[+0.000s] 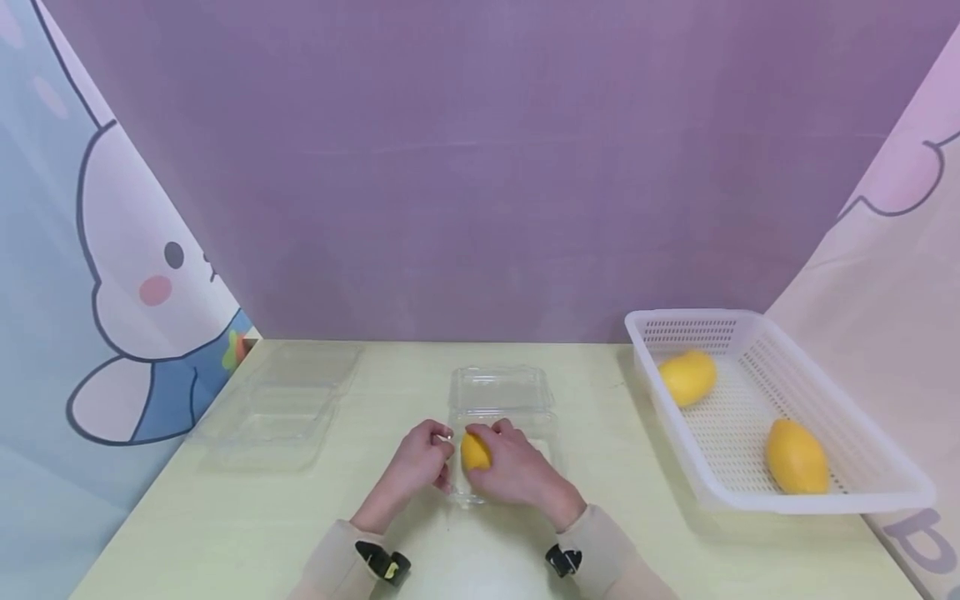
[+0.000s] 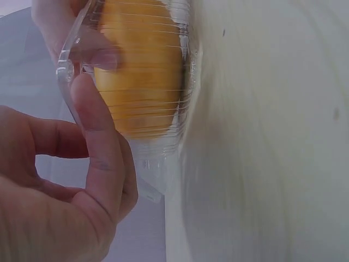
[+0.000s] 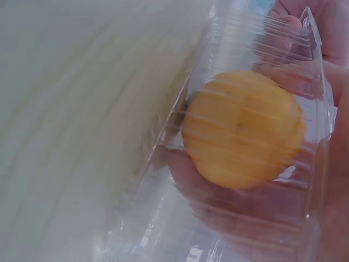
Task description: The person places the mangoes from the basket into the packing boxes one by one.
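Head — fruit (image 1: 475, 452) inside clamshell (image 1: 501, 390), basket (image 1: 825, 503) — two fruits (image 1: 797, 457)

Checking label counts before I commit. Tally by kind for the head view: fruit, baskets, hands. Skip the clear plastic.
Yellow fruit: 3
White basket: 1
Hands: 2
Total: 6

fruit (image 1: 475, 451) in ctr box (image 1: 501, 390) on table (image 1: 600, 400), other pkg (image 1: 292, 412) l, basket (image 1: 731, 429) r w/ 2 more fruits (image 1: 797, 457)
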`<state>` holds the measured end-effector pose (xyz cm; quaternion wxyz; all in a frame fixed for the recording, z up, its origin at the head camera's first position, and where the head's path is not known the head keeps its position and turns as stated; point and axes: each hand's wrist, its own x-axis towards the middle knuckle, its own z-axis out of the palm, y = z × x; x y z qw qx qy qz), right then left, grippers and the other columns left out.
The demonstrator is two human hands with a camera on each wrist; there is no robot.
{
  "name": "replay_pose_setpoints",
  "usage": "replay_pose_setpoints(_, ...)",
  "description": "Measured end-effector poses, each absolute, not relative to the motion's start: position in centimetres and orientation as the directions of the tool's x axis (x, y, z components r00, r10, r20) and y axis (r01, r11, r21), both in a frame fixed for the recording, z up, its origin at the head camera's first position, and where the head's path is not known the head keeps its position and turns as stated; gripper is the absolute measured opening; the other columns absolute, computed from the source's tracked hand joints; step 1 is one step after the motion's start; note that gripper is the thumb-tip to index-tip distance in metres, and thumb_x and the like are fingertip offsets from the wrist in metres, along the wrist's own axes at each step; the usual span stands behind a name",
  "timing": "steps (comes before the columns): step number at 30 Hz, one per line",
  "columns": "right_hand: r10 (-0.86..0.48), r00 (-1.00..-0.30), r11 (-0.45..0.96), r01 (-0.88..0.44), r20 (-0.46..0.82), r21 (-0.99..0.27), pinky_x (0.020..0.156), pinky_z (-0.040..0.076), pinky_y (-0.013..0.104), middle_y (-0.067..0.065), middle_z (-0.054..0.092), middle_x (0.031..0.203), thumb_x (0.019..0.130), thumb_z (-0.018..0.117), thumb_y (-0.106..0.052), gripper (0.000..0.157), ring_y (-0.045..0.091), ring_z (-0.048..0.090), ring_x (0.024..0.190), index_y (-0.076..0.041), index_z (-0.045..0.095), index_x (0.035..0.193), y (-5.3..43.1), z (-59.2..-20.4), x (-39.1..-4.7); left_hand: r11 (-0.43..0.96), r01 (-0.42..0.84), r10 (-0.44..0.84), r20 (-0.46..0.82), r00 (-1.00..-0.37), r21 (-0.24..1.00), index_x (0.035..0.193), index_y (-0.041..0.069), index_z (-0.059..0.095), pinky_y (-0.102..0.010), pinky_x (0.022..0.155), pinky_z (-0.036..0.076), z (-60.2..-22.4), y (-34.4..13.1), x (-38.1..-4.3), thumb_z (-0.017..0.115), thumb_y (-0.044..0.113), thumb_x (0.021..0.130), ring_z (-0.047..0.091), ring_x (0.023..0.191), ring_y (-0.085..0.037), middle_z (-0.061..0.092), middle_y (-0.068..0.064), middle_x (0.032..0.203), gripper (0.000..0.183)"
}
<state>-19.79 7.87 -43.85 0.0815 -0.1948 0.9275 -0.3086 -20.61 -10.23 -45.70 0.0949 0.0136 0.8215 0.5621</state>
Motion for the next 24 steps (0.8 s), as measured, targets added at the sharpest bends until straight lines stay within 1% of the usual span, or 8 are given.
replay_pose_setpoints(6, -0.408, -0.913, 0.717, -0.312, -0.012, -0.624, 0.065, 0.047, 0.034, 0.010, 0.051, 0.114, 0.085, 0.067, -0.026, 0.066, 0.020, 0.049, 0.085, -0.012, 0.052, 0.147, 7.66, -44.01, -19.73, 0.355, -0.076, 0.133, -0.131, -0.982, 0.932, 0.121, -0.010, 0.052, -0.034, 0.051, 0.057, -45.67, -10.24, -20.63, 0.051, 0.002, 0.091, 0.056, 0.051, -0.017, 0.057, -0.017, 0.083, 0.032)
replay_pose_setpoints(14, -0.410, -0.912, 0.714, -0.319, -0.002, -0.623, 0.065, 0.047, 0.034, 0.011, 0.052, 0.117, 0.085, 0.068, -0.027, 0.066, 0.019, 0.050, 0.085, -0.010, 0.051, 0.147, 7.54, -44.23, -19.71, 0.344, -0.080, 0.133, -0.133, -0.982, 0.936, 0.121, -0.009, 0.052, -0.033, 0.051, 0.057, -45.52, -10.28, -20.56, 0.051, 0.002, 0.091, 0.055, 0.051, -0.017, 0.057, -0.017, 0.084, 0.032)
replay_pose_setpoints(24, -0.421, -0.907, 0.757, -0.345, -0.011, -0.555, 0.064, 0.048, 0.035, 0.011, 0.056, 0.119, 0.088, 0.069, -0.029, 0.062, 0.020, 0.050, 0.086, -0.012, 0.052, 0.146, 7.64, -43.79, -19.57, 0.346, -0.086, 0.135, -0.140, -0.981, 0.934, 0.123, -0.010, 0.051, -0.033, 0.052, 0.057, -45.43, -10.29, -20.47, 0.050, 0.003, 0.092, 0.055, 0.051, -0.017, 0.057, -0.017, 0.085, 0.034)
